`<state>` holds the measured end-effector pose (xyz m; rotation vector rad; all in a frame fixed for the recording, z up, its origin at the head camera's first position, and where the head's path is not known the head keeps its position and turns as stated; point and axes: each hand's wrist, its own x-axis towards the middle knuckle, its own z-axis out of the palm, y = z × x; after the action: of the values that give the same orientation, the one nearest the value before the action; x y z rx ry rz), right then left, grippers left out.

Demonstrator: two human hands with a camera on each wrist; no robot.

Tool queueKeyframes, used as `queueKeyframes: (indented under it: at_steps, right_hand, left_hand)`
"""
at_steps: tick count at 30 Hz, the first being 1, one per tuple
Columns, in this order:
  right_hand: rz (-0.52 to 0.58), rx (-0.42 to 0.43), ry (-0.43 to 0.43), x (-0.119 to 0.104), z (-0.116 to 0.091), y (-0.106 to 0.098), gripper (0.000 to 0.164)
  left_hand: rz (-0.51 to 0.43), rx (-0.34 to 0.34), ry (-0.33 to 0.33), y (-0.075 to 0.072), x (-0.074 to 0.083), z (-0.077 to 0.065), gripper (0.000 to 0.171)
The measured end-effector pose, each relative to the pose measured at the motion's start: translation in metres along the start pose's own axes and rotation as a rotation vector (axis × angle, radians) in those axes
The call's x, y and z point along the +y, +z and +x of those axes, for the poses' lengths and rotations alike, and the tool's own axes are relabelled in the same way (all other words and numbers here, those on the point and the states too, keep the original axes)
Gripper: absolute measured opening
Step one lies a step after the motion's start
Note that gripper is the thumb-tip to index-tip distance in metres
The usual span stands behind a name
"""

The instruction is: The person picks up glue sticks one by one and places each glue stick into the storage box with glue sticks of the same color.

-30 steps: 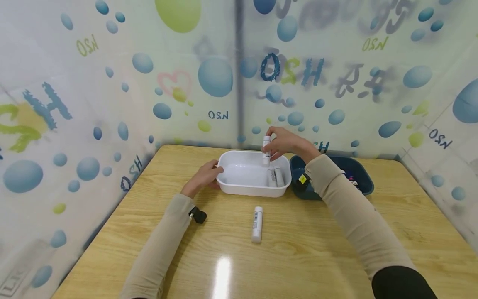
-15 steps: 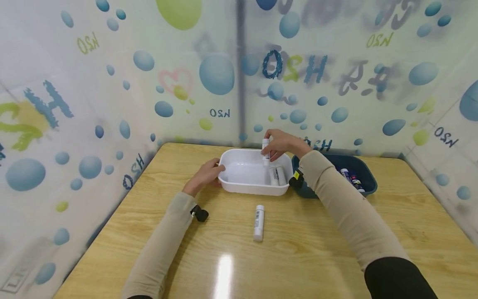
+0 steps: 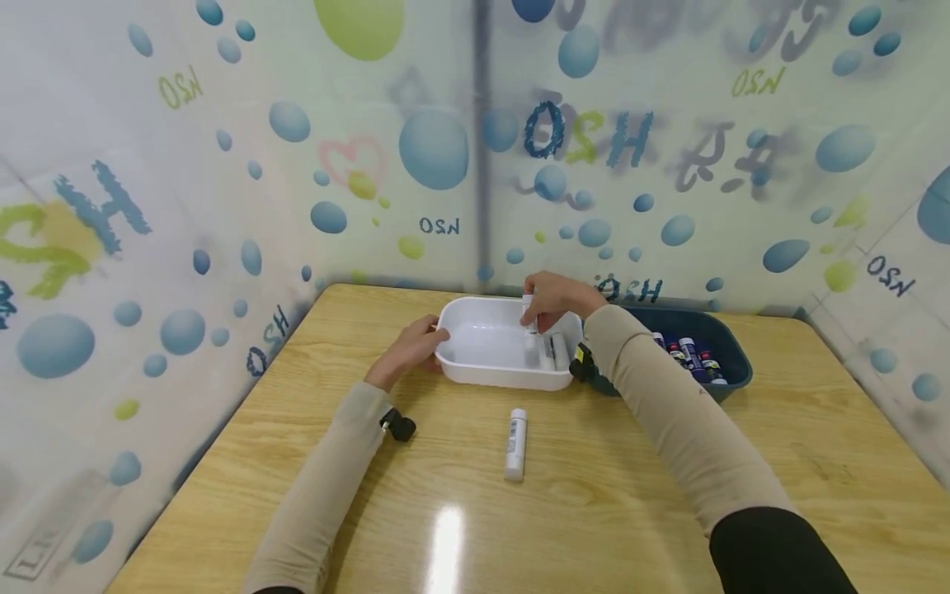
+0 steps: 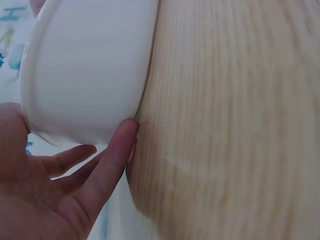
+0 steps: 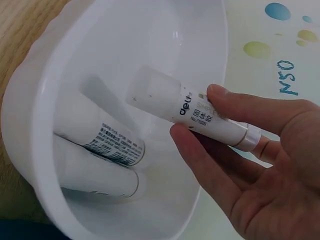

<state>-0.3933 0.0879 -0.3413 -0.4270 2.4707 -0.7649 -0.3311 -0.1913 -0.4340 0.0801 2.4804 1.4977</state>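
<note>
My right hand (image 3: 558,299) holds a white glue stick (image 5: 160,95) between thumb and fingers, over the right part of a white plastic basin (image 3: 482,378). In the right wrist view it tilts, with its plain end toward the basin floor and its label facing up. Two more glue sticks, a nearer one (image 5: 112,135) and its neighbour (image 5: 95,170), lie side by side in the basin. My left hand (image 3: 404,351) grips the basin's left end, thumb over the rim and fingers along the outer wall (image 4: 90,75). Another glue stick (image 3: 515,445) lies on the table in front of the basin.
A dark blue bin (image 3: 738,375) stands right of the basin, partly behind the right forearm. Several small bottles (image 3: 690,355) with white caps lie in it. The wooden table (image 3: 356,528) meets a curtain (image 3: 371,165) printed with bubbles at the back.
My right hand has lowered the glue stick into the basin, closer to the two lying there. My left hand keeps its grip on the basin's end.
</note>
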Motion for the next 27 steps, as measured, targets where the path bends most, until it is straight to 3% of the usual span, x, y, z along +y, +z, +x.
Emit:
queueKeyframes:
  at_steps: [16, 27]
  right_hand:
    - [-0.089, -0.011, 0.056, 0.007, 0.01, 0.019, 0.05]
    - [-0.186, -0.004, 0.099, 0.006, 0.012, 0.024, 0.033]
  left_hand:
    - [0.008, 0.002, -0.001, 0.0, -0.001, 0.002, 0.048]
    - [0.032, 0.007, -0.001, 0.0, 0.0, 0.002, 0.049]
